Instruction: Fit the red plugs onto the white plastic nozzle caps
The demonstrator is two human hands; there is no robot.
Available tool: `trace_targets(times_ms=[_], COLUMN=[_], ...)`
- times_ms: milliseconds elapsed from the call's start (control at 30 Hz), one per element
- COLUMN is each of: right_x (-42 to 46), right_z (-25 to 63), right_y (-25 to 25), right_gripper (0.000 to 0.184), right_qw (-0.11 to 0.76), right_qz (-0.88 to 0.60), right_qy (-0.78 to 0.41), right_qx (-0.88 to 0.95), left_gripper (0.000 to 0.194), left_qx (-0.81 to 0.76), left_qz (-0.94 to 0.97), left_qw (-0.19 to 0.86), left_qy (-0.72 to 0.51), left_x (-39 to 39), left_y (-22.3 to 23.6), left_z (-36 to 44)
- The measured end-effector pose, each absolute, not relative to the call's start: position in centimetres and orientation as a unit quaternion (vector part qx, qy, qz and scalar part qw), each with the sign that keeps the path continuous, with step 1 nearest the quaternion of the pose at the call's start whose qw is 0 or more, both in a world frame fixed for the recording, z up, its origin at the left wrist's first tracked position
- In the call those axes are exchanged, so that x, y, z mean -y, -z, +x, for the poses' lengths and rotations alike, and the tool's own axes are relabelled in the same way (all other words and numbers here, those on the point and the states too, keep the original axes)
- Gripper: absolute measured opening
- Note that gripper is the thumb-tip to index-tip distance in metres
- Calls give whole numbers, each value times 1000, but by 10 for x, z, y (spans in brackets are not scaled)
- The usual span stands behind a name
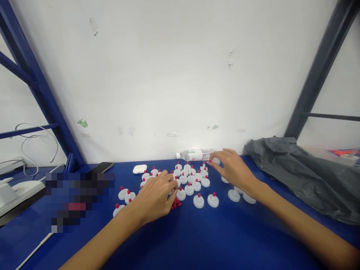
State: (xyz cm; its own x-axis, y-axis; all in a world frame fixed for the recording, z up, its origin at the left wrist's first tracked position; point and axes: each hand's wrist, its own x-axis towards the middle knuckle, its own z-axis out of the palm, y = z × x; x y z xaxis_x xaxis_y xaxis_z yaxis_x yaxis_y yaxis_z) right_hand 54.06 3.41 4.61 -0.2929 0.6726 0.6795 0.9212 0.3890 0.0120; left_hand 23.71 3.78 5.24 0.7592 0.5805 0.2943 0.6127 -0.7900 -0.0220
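My right hand (232, 167) is closed on a white round cap with a red tip (216, 160), held at the back of the cluster near the bottle. My left hand (157, 195) is curled, thumb and fingers close together, right over a small pile of red tips (176, 203); whether something sits between those fingertips is hidden. Between and around the hands stand many white caps with red tips (198, 201), upright on the blue table (194, 240). By my right wrist lie several white caps without red tips (234, 195), partly covered by the forearm.
A clear labelled bottle (195, 154) lies along the wall. At the left are a white case (140, 169), a phone (101, 167), a blurred-out patch and a white cable (42, 242). Grey plastic sheeting (298, 176) covers the right side. Metal posts (42, 86) rise on both sides.
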Motion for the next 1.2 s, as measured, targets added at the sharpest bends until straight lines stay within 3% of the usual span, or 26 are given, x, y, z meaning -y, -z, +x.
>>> trace_targets(times_ms=[200, 467, 767, 967, 1200], right_x=[-48, -46, -38, -37, -37], right_z=[561, 567, 580, 573, 571], right_y=[-37, -47, -66, -60, -58], right_gripper=[30, 41, 38, 21, 27], right_qw=[208, 173, 9, 9, 61], right_qz=[-613, -625, -671, -658, -631], right_qy=[135, 85, -6, 10, 46], right_qx=[750, 756, 741, 752, 772], left_gripper=[22, 22, 19, 14, 13], left_qx=[314, 300, 308, 308, 322], left_qz=[-942, -948, -947, -947, -939], left_qw=[83, 93, 76, 64, 75], left_qy=[79, 51, 53, 61, 90], left_x=[-41, -45, -46, -49, -46], left_y=[-53, -53, -49, -42, -51], left_z=[235, 231, 227, 226, 229])
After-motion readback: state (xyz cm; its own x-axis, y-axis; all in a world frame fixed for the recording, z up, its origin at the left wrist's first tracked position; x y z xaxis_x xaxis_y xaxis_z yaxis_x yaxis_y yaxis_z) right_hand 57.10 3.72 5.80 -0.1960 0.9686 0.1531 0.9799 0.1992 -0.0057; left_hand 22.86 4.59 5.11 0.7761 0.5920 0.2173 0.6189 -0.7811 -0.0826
